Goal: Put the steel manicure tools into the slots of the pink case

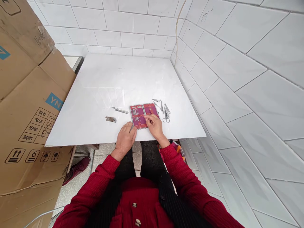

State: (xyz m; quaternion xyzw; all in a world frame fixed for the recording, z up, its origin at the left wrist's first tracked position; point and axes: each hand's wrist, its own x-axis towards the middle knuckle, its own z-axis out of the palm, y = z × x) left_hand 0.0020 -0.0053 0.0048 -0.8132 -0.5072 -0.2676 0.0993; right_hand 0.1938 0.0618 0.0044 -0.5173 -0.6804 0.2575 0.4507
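Note:
An open manicure case [141, 126] with a red and purple lining lies near the front edge of the white table. Several slim metal tools [136, 114] sit under the strap in its left half. My left hand [125, 136] grips the case's lower left corner, fingers bent along its edge. Over the middle of the case, my right hand [155, 126] is closed in a pinch; whatever its fingertips hold is too small to make out. To the right lie small scissors [166, 119], nippers [161, 106] and a small metal clipper [155, 100].
Nail clippers [110, 119] and slim metal tools [120, 110] rest on the white table [102, 82] left of the case. A large cardboard box [30, 95] stands along the left side. Tiled walls [228, 79] border the back and right. A shoe [77, 169] shows below the table.

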